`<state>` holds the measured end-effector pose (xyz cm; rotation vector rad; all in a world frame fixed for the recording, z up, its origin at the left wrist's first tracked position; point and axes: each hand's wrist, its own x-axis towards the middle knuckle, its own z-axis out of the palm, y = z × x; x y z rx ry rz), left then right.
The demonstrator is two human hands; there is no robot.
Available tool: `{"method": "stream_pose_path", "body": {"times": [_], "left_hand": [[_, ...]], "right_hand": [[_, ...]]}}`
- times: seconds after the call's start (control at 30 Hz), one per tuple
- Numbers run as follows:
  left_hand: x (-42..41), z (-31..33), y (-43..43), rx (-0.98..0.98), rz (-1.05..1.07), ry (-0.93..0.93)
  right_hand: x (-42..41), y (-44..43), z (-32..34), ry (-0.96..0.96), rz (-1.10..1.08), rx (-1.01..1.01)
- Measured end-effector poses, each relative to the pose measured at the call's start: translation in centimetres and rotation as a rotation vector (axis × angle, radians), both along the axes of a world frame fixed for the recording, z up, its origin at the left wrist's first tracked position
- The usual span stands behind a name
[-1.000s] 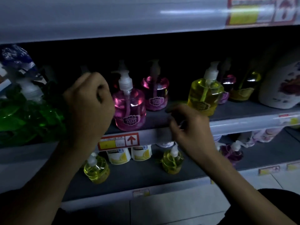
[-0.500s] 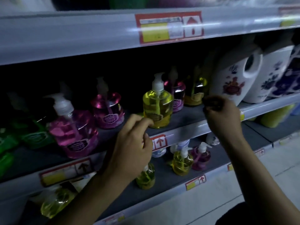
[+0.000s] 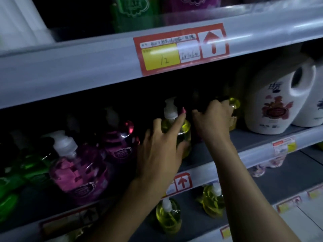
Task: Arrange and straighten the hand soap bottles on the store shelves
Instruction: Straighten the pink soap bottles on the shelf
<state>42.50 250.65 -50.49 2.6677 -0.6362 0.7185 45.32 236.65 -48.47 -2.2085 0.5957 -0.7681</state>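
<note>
On the middle shelf (image 3: pixel 253 151) stand pump bottles of hand soap. My left hand (image 3: pixel 160 151) wraps around a yellow bottle (image 3: pixel 185 130) with a white pump at the shelf's front. My right hand (image 3: pixel 212 119) reaches deeper and closes on a second yellow bottle (image 3: pixel 234 103) behind, mostly hidden in the dark. A large pink bottle (image 3: pixel 78 172) stands front left, a darker pink one (image 3: pixel 120 142) behind it. Green bottles (image 3: pixel 33 166) sit at the far left.
Big white detergent jugs (image 3: pixel 272 105) crowd the shelf right of my hands. The shelf above hangs low, with a red and yellow price tag (image 3: pixel 180 49). On the lower shelf stand small yellow soap bottles (image 3: pixel 168 217), one further right (image 3: pixel 213 201).
The view has swung right and closer. My left hand has moved up from the shelf edge onto the front yellow bottle. My right hand has gone deeper and taken hold of the rear yellow bottle.
</note>
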Motion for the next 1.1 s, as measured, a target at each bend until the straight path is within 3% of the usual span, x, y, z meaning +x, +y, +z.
{"method": "stream_pose_path", "body": {"times": [0.1, 0.33, 0.53, 0.63, 0.8, 0.97, 1.1], "left_hand": [[0.6, -0.1, 0.0, -0.021, 0.04, 0.007], [2.2, 0.4, -1.6, -0.073, 0.028, 0.094], [3.0, 1.8, -2.5, -0.056, -0.09, 0.229], [1.9, 2.9, -0.4, -0.102, -0.119, 0.207], [-0.8, 4.7, 6.2, -0.165, 0.127, -0.012], [-1.7, 5.0, 8.6, -0.083, 0.239, 0.156], [-0.7, 4.9, 8.7, -0.029, 0.211, 0.264]], "right_hand": [[0.2, 0.1, -0.3, -0.047, -0.024, -0.015], [-1.9, -0.9, -0.9, -0.399, 0.04, 0.082], [-4.7, -0.7, 0.1, -0.578, 0.042, 0.194], [-5.9, 0.3, 0.4, -0.582, 0.108, 0.243], [-5.5, 3.4, 0.8, -0.467, 0.301, 0.333], [-3.7, 6.8, 0.8, -0.421, 0.401, 0.342], [-2.1, 8.7, 0.8, -0.414, 0.382, 0.379]]}}
